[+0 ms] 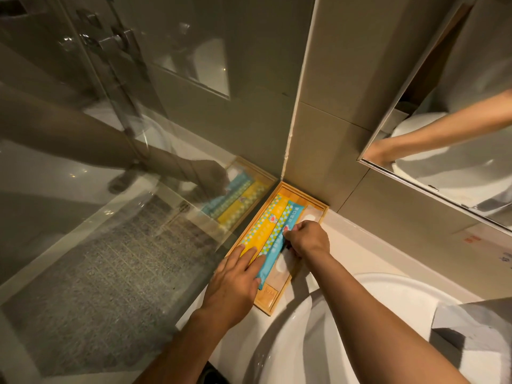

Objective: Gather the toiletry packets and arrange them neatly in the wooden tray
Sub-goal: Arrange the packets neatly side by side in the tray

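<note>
A long wooden tray (266,302) lies on the white counter, pushed into the corner between the glass partition and the tiled wall. A yellow packet (266,223) lies along its left side. A blue packet (278,242) lies beside it, slightly slanted. Clear packets with white round contents (310,216) lie along the right side, partly hidden. My left hand (235,284) rests flat with its fingertips on the near ends of the yellow and blue packets. My right hand (306,239) is curled, pinching the blue packet's right edge near its middle.
A white round basin (374,314) sits to the right, close to the tray. The glass shower partition (110,217) runs along the left and mirrors the tray. A mirror (457,134) hangs on the right wall. A grey folded item (471,328) sits at the basin's right.
</note>
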